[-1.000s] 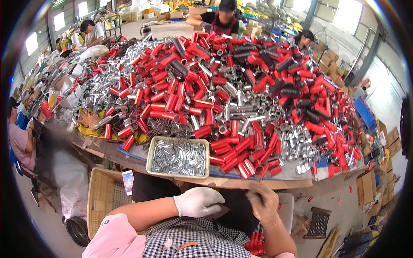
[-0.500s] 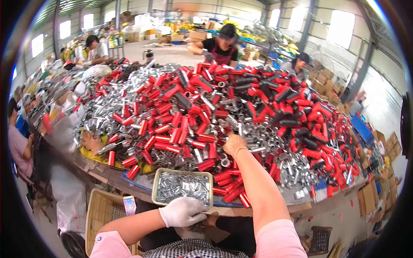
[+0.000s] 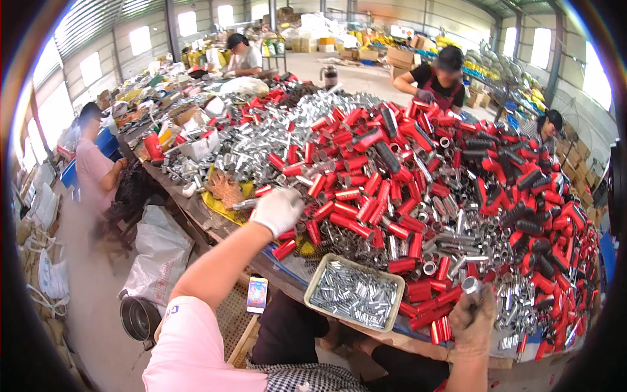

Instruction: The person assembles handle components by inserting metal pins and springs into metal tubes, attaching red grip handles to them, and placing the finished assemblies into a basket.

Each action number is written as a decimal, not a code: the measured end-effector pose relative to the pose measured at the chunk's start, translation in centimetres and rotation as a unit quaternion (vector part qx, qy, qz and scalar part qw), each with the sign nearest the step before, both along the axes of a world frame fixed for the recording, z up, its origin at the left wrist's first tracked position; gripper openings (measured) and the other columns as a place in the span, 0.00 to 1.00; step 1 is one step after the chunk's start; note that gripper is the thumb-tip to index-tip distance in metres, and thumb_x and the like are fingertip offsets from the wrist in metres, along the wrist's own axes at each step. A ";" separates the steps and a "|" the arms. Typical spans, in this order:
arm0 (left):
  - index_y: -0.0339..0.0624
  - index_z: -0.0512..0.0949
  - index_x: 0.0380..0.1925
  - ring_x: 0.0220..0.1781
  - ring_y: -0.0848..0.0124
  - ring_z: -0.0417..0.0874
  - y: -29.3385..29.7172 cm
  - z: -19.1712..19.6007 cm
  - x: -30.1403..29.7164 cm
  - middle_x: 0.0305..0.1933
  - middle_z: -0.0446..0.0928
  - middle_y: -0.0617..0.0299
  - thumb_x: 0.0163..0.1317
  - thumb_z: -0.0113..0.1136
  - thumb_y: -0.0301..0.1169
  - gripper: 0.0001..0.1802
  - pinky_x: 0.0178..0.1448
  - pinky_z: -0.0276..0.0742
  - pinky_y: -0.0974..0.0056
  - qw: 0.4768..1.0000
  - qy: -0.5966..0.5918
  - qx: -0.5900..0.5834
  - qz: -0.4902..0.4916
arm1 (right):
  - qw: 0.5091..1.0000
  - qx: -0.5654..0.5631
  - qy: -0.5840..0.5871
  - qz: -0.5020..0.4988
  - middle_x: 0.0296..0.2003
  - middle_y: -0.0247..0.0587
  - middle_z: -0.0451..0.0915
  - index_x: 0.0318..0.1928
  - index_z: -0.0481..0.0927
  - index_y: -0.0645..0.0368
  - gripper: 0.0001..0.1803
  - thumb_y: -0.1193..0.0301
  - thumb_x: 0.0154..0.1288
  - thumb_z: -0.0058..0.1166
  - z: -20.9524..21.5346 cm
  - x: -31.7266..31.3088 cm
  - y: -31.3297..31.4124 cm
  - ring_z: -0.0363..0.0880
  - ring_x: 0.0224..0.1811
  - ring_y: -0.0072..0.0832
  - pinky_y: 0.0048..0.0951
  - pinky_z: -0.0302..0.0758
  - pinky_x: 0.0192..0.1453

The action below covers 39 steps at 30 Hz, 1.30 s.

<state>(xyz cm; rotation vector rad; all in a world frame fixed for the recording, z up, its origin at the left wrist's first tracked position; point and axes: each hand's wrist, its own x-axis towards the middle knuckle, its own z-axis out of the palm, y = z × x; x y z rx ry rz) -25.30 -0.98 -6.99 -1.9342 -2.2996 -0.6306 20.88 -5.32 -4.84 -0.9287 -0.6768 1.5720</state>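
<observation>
My left hand (image 3: pixel 279 210), in a white knitted glove, reaches over the near left side of a big heap of parts, among red tubes (image 3: pixel 349 224). Its fingers point away from me, and what lies under them is hidden. Raised at the near right, my right hand (image 3: pixel 471 321) wears a soiled tan glove and is closed around a short silver metal tube (image 3: pixel 470 285), whose round end faces up. Between the hands stands a shallow cream tray (image 3: pixel 313 302) of small metal pins. An orange-patterned glove (image 3: pixel 226 189) lies left of my left hand.
Red-and-black handles (image 3: pixel 503 166) cover the heap's right side, loose silver parts (image 3: pixel 261 144) its left. A phone (image 3: pixel 257 295) rests by a crate (image 3: pixel 234 320) below the table. A white sack (image 3: pixel 159 245) and metal pot (image 3: pixel 139 318) stand on the floor. Several people work around the table.
My left hand has gone from beside the tray forward and left onto the heap. My right hand has come back from the heap and now holds up a metal tube. The view has swung left.
</observation>
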 end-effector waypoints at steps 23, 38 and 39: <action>0.55 0.85 0.33 0.46 0.62 0.79 1.6 -3.1 4.5 0.41 0.79 0.64 0.55 0.60 0.37 0.08 0.46 0.78 0.57 0.926 0.310 -0.113 -0.184 | 0.960 -0.115 0.169 0.190 0.38 0.49 0.83 0.60 0.71 0.65 0.30 0.68 0.56 0.61 -5.7 -5.7 -9.3 0.83 0.35 0.41 0.41 0.79 0.41; 0.47 0.80 0.33 0.37 0.54 0.85 3.9 0.3 1.3 0.32 0.81 0.52 0.59 0.52 0.27 0.08 0.40 0.81 0.52 0.980 0.066 0.077 -0.172 | 0.955 -0.167 0.186 0.159 0.38 0.49 0.81 0.58 0.72 0.64 0.28 0.66 0.59 0.61 -6.0 -5.7 -11.2 0.82 0.36 0.40 0.39 0.80 0.44; 0.43 0.79 0.37 0.36 0.51 0.84 3.6 0.7 0.1 0.33 0.81 0.49 0.63 0.51 0.29 0.07 0.39 0.80 0.53 0.979 -0.014 0.166 -0.118 | 0.954 -0.169 0.187 0.163 0.38 0.49 0.81 0.58 0.72 0.64 0.28 0.66 0.59 0.61 -5.8 -6.0 -11.3 0.82 0.36 0.40 0.39 0.80 0.44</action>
